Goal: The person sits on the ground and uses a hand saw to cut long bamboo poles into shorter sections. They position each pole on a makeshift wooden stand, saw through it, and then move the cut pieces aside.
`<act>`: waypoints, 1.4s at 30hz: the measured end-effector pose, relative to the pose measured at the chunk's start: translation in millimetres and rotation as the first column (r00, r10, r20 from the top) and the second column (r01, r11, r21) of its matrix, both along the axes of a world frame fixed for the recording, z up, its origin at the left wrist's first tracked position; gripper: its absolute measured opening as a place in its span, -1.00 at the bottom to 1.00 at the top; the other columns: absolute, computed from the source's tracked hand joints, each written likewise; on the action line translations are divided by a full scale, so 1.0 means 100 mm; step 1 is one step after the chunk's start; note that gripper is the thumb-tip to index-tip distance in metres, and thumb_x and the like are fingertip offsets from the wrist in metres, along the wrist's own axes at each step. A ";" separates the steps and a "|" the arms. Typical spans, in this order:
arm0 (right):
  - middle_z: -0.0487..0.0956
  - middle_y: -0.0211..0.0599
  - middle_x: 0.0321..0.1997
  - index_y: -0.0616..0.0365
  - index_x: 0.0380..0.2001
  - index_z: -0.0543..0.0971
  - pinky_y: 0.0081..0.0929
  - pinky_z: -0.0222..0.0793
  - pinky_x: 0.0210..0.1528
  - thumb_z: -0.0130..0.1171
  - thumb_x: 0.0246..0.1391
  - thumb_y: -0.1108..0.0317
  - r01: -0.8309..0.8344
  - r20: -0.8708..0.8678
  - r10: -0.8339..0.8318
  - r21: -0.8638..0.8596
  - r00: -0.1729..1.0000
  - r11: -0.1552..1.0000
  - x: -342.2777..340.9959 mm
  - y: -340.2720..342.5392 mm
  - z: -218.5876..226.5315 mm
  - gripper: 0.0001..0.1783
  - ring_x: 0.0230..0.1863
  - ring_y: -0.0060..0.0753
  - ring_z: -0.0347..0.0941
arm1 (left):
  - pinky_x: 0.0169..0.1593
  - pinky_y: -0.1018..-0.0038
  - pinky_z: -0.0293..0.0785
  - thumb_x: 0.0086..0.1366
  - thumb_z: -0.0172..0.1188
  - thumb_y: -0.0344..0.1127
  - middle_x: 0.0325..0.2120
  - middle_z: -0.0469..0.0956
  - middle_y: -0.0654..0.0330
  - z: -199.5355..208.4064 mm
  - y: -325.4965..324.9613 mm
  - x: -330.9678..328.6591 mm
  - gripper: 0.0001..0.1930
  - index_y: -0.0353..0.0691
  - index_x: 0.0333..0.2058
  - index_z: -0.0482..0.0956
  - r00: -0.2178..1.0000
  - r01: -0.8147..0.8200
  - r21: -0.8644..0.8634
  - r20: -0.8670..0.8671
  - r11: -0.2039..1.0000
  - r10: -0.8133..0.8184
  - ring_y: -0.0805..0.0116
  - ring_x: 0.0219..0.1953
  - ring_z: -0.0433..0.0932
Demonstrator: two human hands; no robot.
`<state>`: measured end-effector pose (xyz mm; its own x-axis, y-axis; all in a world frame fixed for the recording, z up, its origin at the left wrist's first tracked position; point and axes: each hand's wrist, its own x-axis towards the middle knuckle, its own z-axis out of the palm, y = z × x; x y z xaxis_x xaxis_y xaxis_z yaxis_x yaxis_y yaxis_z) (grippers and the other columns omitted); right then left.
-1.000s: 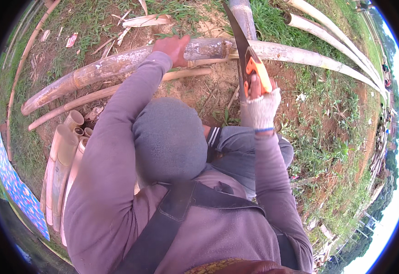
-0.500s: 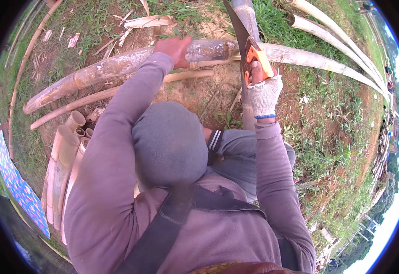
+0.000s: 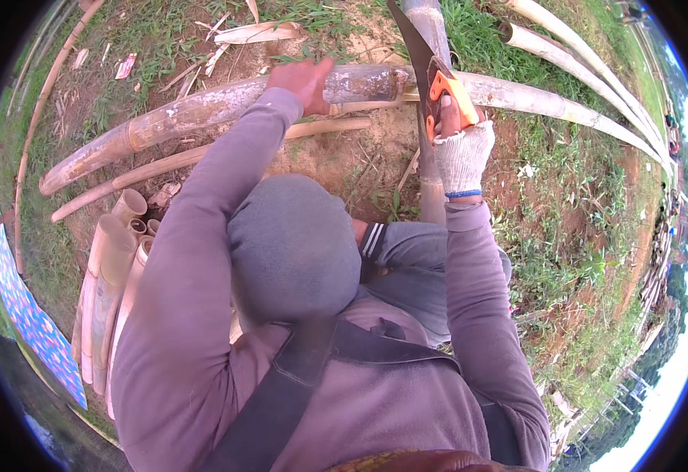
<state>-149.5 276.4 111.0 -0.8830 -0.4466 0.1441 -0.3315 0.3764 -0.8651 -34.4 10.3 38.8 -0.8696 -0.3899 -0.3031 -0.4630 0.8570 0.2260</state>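
A thick bamboo pole [image 3: 179, 116] runs across in front of me, its weathered surface patched with white. My left hand [image 3: 303, 83], bare, is closed over the top of it. My right hand [image 3: 464, 140], in a whitish knitted glove with bare fingertips, grips the orange handle of a handsaw [image 3: 415, 46]. The dark blade stands crosswise against the pole, just right of a node; its teeth cannot be made out. Under the pole lies another bamboo length [image 3: 433, 197], pointing away from me.
Cut bamboo tubes [image 3: 116, 259] are bundled at left. A thinner bamboo piece [image 3: 163, 167] lies on my side of the pole. More poles [image 3: 564, 63] stretch along the far right. A blue patterned sheet [image 3: 33, 307] lies at the left edge. Dry husks [image 3: 257, 33] litter the grass and soil.
The saw and my right hand have shifted slightly right and a little nearer to me. My left hand stays on the bamboo pole, almost unmoved.
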 end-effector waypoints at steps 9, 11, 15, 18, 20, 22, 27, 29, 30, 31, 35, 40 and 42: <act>0.62 -0.28 -0.45 0.22 -0.26 0.56 -0.43 0.47 -0.40 0.25 0.42 0.25 0.041 0.175 -0.038 -0.013 0.984 0.999 1.37 1.96 -0.07 -0.76 -0.41 -0.51 0.59 | 0.14 0.00 0.66 0.14 0.61 0.02 -0.02 0.68 -0.04 -0.13 -0.11 0.16 -0.25 -0.06 0.21 0.44 0.999 -0.012 -0.015 -0.039 1.000 0.011 -0.12 0.06 0.72; 0.64 -0.25 -0.39 0.22 -0.31 0.57 -0.41 0.51 -0.36 0.29 0.41 0.25 0.097 0.191 -0.070 -0.140 0.979 0.985 1.33 1.72 -0.14 -0.74 -0.42 -0.46 0.59 | 0.16 0.00 0.62 0.07 0.62 -0.04 0.03 0.65 -0.03 -0.10 -0.07 0.12 -0.17 0.00 0.29 0.42 1.000 -0.012 -0.006 -0.016 1.000 0.012 -0.14 0.10 0.69; 0.63 -0.17 -0.41 0.28 -0.17 0.65 -0.27 0.45 -0.37 0.37 0.38 0.25 0.030 -0.196 -0.033 -0.019 0.980 0.999 0.10 0.28 -0.32 -0.73 -0.42 -0.29 0.59 | 0.16 -0.02 0.61 0.08 0.62 -0.02 0.02 0.65 -0.04 0.06 0.02 -0.02 -0.18 -0.03 0.27 0.43 1.000 0.007 0.024 -0.013 1.000 -0.006 -0.14 0.09 0.69; 0.64 -0.28 -0.45 0.28 -0.15 0.65 -0.35 0.44 -0.43 0.31 0.43 0.25 -0.009 -0.008 0.009 -0.051 1.000 0.999 0.09 -0.02 -0.03 -0.74 -0.45 -0.39 0.58 | 0.15 -0.04 0.61 0.08 0.62 0.00 0.00 0.66 -0.06 0.04 -0.01 0.08 -0.19 -0.04 0.26 0.43 1.000 -0.002 0.040 -0.024 0.999 0.003 -0.15 0.08 0.69; 0.64 -0.34 -0.45 0.29 -0.15 0.64 -0.44 0.45 -0.46 0.28 0.45 0.29 0.003 -0.203 0.017 0.098 0.979 0.995 0.28 0.41 -0.21 -0.77 -0.47 -0.49 0.57 | 0.16 -0.04 0.60 0.08 0.61 0.01 -0.01 0.66 -0.07 0.04 -0.08 0.07 -0.20 -0.04 0.25 0.43 1.000 0.001 0.043 -0.026 0.999 0.000 -0.16 0.08 0.69; 0.65 -0.35 -0.43 0.30 -0.22 0.60 -0.52 0.50 -0.42 0.25 0.46 0.30 -0.059 -0.230 0.051 -0.028 0.972 0.998 0.79 1.00 -0.13 -0.76 -0.49 -0.54 0.57 | 0.14 -0.04 0.61 0.08 0.60 0.00 -0.01 0.66 -0.08 0.00 -0.23 0.11 -0.20 -0.04 0.24 0.43 0.999 -0.019 0.017 -0.031 1.000 0.020 -0.16 0.07 0.69; 0.59 -0.35 -0.59 0.22 -0.14 0.53 -0.43 0.53 -0.37 0.23 0.44 0.16 0.027 0.134 -0.030 0.025 0.991 0.999 1.40 2.07 -0.16 -0.70 -0.49 -0.51 0.58 | 0.13 -0.02 0.63 0.08 0.59 -0.01 0.03 0.65 -0.09 -0.09 -0.11 0.10 -0.20 -0.04 0.25 0.43 1.000 -0.015 0.021 0.019 1.000 0.015 -0.17 0.07 0.69; 0.64 -0.20 -0.42 0.24 -0.05 0.53 -0.25 0.51 -0.40 0.28 0.41 0.22 0.085 0.100 -0.072 -0.129 0.992 0.988 1.01 1.38 -0.38 -0.71 -0.40 -0.36 0.61 | 0.13 -0.02 0.64 0.08 0.59 -0.02 0.05 0.65 -0.08 -0.09 -0.07 0.08 -0.19 -0.04 0.27 0.42 1.000 -0.007 0.010 0.010 1.000 0.007 -0.16 0.08 0.69; 0.64 -0.20 -0.43 0.25 -0.08 0.57 -0.28 0.50 -0.39 0.31 0.41 0.21 0.040 0.027 -0.039 -0.056 0.999 0.998 0.65 0.93 -0.35 -0.71 -0.42 -0.35 0.59 | 0.13 -0.01 0.64 0.08 0.59 -0.02 0.05 0.65 -0.08 -0.11 -0.03 0.10 -0.19 -0.04 0.27 0.42 1.000 -0.014 0.022 0.010 1.000 0.013 -0.16 0.09 0.69; 0.63 -0.20 -0.44 0.27 -0.12 0.61 -0.31 0.48 -0.39 0.34 0.40 0.21 0.013 -0.049 -0.012 0.017 0.999 1.000 0.29 0.49 -0.31 -0.70 -0.44 -0.33 0.58 | 0.14 -0.01 0.64 0.08 0.59 -0.02 0.05 0.65 -0.07 -0.09 -0.01 0.07 -0.18 -0.03 0.28 0.42 1.000 -0.013 0.023 0.000 1.000 0.013 -0.16 0.09 0.69; 0.64 -0.26 -0.48 0.29 -0.14 0.63 -0.38 0.48 -0.36 0.37 0.41 0.17 -0.006 -0.037 0.006 0.012 0.999 1.000 -0.08 -0.05 -0.21 -0.67 -0.46 -0.37 0.59 | 0.14 0.01 0.64 0.08 0.59 -0.02 0.04 0.66 -0.05 0.03 -0.06 0.01 -0.16 -0.02 0.31 0.42 1.000 -0.002 0.024 0.025 1.000 0.001 -0.15 0.11 0.69; 0.69 -0.08 -0.19 0.34 0.04 0.54 -0.28 0.54 -0.40 0.32 0.38 0.40 -0.040 0.092 0.036 0.041 0.995 0.998 0.97 1.68 -0.31 -0.70 -0.32 -0.37 0.64 | 0.13 0.01 0.64 0.07 0.61 -0.03 0.02 0.66 -0.05 -0.03 -0.13 0.20 -0.17 -0.03 0.29 0.43 0.999 -0.037 0.038 0.014 0.999 0.036 -0.14 0.08 0.70; 0.68 0.00 -0.08 0.36 0.07 0.50 -0.27 0.58 -0.40 0.29 0.39 0.43 -0.055 0.185 0.053 0.005 0.981 0.998 1.28 2.25 -0.27 -0.69 -0.27 -0.31 0.66 | 0.09 0.01 0.66 0.09 0.61 0.01 -0.03 0.69 -0.02 -0.14 -0.15 0.13 -0.21 -0.04 0.25 0.45 1.000 -0.009 0.017 -0.023 1.000 0.009 -0.12 0.04 0.72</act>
